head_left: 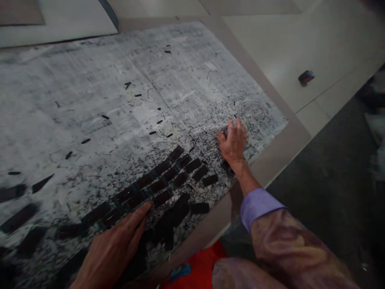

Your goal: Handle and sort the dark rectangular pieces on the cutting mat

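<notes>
Black rectangular pieces (162, 196) lie in slanting rows on a worn, pale sheet (99, 84), among many dark shreds. My left hand (117, 241) reaches in from the bottom, fingers stretched out flat, its fingertips at the near edge of the rows. Farther out on the right, my right hand (234, 140) rests low over the shreds with its fingers spread and slightly bent. A dark patch shows between its thumb and forefinger; whether this is a piece or gathered shreds, I cannot make out. Loose black pieces (177, 212) lie heaped beside my left hand.
Several small black slivers (105, 117) are scattered across the sheet. A small dark object (306, 77) sits on the pale tabletop (288, 44) at the upper right. At the upper left lies a white board (75, 20). The table edge slants down toward me on the right.
</notes>
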The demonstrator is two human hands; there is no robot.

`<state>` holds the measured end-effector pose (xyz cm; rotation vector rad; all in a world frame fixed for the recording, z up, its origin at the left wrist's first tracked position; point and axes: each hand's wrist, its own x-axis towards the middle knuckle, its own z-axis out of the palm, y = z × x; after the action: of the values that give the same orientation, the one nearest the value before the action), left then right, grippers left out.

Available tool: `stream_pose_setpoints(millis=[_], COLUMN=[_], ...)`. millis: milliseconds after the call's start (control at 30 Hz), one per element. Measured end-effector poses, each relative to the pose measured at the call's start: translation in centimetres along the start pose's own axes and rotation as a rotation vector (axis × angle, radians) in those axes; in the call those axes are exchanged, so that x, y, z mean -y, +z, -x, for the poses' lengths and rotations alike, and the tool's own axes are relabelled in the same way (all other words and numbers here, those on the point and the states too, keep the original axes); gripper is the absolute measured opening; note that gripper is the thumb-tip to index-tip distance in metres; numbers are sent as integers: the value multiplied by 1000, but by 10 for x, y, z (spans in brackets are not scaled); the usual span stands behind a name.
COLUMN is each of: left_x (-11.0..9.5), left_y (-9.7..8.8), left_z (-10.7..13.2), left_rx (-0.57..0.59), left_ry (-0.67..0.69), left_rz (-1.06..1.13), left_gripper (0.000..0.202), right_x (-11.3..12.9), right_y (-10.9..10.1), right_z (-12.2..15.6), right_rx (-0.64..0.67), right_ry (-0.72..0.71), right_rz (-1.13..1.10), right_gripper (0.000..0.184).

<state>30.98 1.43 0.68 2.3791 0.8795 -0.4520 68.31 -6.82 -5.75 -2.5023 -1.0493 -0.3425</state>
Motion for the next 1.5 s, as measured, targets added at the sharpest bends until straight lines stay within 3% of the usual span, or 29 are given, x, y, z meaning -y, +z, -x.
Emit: stream_pose_setpoints(millis=[133, 300, 367, 467, 600, 667, 733, 1033, 1200, 1500], left_x=[-5, -12, -12, -11, -12, -13, -13, -11, -7, -7], left_y=[-4, -5, -4, -3, -5, -6, -6, -14, -26, -9], left_z=[-1, 5, 8, 10, 10, 10, 10, 7, 12, 13], left_rx=[6, 92, 101, 109, 131, 132, 125, 24, -98, -26], left_ry=[-3, -9, -14, -15, -11, -12, -14, -15, -118, -81], left_rz=[-5, -22, -16, -20, -23, -22, -19, 280, 463, 473], left_gripper=[43, 43, 43, 43, 45, 46, 47, 38, 34, 35], right_x=[2, -20, -15, 22, 90, 111, 122, 127, 130, 135], right_y=[3, -30, -44, -63, -78, -79, -78, -72, -74, -78], right_z=[-3, -15, -13, 13, 78, 107, 127, 135, 137, 141], right_rx=[17, -51, -95, -87, 80, 202, 262, 307, 319, 336], right_ry=[-32, 3, -16, -112, -323, -453, -498, -566, -555, -473], right_rz=[-21, -196, -249, -315, -345, -279, -240, -59, -45, -141], right_gripper=[64, 64, 60, 42, 22, 25, 26, 20, 20, 24])
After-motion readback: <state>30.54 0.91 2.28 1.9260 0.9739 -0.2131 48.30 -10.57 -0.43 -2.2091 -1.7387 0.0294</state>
